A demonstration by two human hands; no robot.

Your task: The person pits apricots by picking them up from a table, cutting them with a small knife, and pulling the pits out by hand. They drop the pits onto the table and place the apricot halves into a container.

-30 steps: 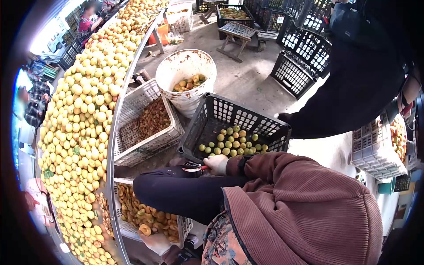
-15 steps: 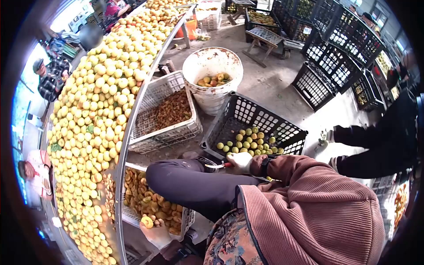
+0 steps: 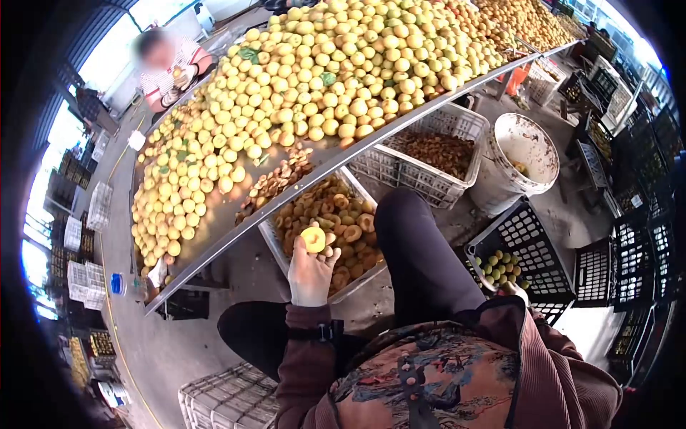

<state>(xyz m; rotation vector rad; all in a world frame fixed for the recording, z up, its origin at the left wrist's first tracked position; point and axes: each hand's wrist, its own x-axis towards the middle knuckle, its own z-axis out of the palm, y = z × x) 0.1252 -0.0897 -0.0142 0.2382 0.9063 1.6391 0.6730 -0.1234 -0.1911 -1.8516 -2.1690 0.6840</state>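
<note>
My left hand, in a pale glove, is raised over the crate of cut fruit. Its fingers are closed around a yellow fruit half with its hollow facing up, and smaller brownish pieces sit beside it. My right hand, also gloved, is at the near edge of the black crate, close to green-yellow fruits. It is partly hidden by the sleeve, with the thin pale curved blade of a knife showing beside it. Whole yellow fruits cover the metal-edged table.
A white crate of brown pieces and a stained white bucket stand right of the table. Across it is a person in a striped top. A pale crate is at lower left; black crates stand at right.
The view has swung left, shifting the table across the top and the black crate to the right. My left hand still holds the fruit half, now higher in view. My right hand is less visible.
</note>
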